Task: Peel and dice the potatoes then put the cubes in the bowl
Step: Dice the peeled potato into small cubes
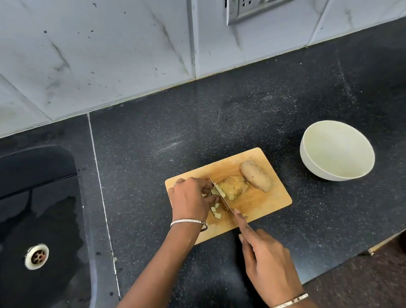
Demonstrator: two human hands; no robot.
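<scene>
Potatoes: one peeled, pale piece (215, 192) lies on the left half of the cutting board (266, 202) under the knife (221, 195), partly cut. Several cubes (217, 214) lie on the board near its front-left edge. A second potato (256, 179), skin on, lies at the board's right end. The yellowish-brown heap (235, 187) between them may be peelings; unconfirmed. The left hand (192, 198) pinches the pale piece. The right hand (265, 256) grasps the knife, forefinger along its spine. The bowl (310, 163), right of the board, holds nothing. Judged under halfway.
</scene>
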